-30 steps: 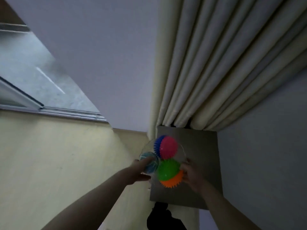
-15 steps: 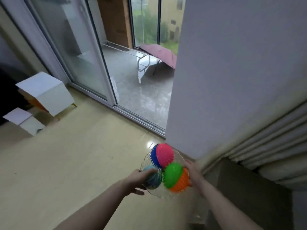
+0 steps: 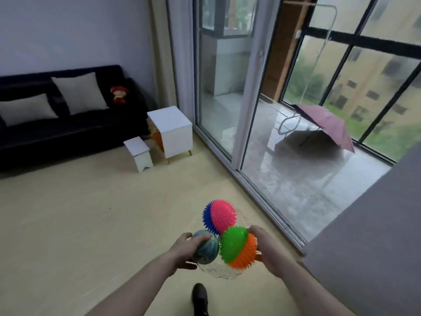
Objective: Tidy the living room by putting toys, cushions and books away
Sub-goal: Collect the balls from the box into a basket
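Both hands carry a clear glass bowl [image 3: 224,271] with a scalloped rim, held out over the pale floor [image 3: 79,224]. The left hand [image 3: 185,250] curls its grip round the bowl's near-left edge, its thumb pressed onto a smooth marbled blue-green ball [image 3: 206,249]. The right hand [image 3: 265,249] seems to clasp the opposite rim, though a spiky green-and-orange ball [image 3: 237,247] hides its fingers. Beyond that ball in the bowl sits a spiky pink-and-blue ball [image 3: 219,216]. Both forearms are bare and extended.

Left hand [image 3: 185,250], right hand [image 3: 266,248] gripping
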`<state>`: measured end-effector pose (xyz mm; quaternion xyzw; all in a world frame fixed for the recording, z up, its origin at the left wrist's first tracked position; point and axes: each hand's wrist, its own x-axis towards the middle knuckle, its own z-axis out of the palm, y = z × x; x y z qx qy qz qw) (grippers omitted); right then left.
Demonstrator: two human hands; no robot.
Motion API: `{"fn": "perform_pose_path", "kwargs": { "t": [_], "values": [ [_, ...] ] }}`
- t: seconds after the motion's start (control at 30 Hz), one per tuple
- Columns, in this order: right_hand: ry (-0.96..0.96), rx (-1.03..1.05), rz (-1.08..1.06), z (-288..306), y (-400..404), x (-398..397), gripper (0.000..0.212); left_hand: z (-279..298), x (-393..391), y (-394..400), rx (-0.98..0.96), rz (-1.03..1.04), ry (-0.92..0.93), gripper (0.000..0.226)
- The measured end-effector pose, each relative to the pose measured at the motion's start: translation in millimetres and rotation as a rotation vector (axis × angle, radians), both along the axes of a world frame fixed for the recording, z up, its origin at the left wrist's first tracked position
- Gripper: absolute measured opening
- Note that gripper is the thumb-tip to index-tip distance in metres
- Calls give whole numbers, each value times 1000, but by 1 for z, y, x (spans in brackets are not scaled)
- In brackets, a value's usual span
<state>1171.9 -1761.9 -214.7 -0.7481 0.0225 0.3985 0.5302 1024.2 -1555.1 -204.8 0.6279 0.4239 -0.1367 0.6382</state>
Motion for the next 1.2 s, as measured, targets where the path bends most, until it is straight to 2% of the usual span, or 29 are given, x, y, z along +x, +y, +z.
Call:
{"fn": "perform_pose_path", "kwargs": {
  "t": [0.13,0.27,0.37,0.47,0.63,0.7,0.83,0.97,1.1,1.2],
  "values": [
    [-4,22,82,-10,109,36,46,1,9,85,21,143,-10,108],
    [70,65,224,-9,242,69,57,15,23,193,47,323,6,82],
    [97,117,347,1,334,87,66,26,23,267,63,452,-1,91],
    [86,130,471,13,425,95,60,37,11,329,66,572,-17,86],
    [82,130,613,28,559,94,66,42,-6,429,80,742,-46,89],
    [93,138,668,27,619,87,60,38,-15,481,81,804,-60,90],
    [64,159,699,39,707,76,33,40,-21,572,105,802,-55,88],
    [52,168,676,53,794,73,39,43,-20,674,126,765,-40,88],
    [18,179,636,64,865,78,38,45,-6,759,149,735,-56,66],
    [32,180,621,68,905,79,35,50,-3,804,126,705,-47,64]
  ]
}}
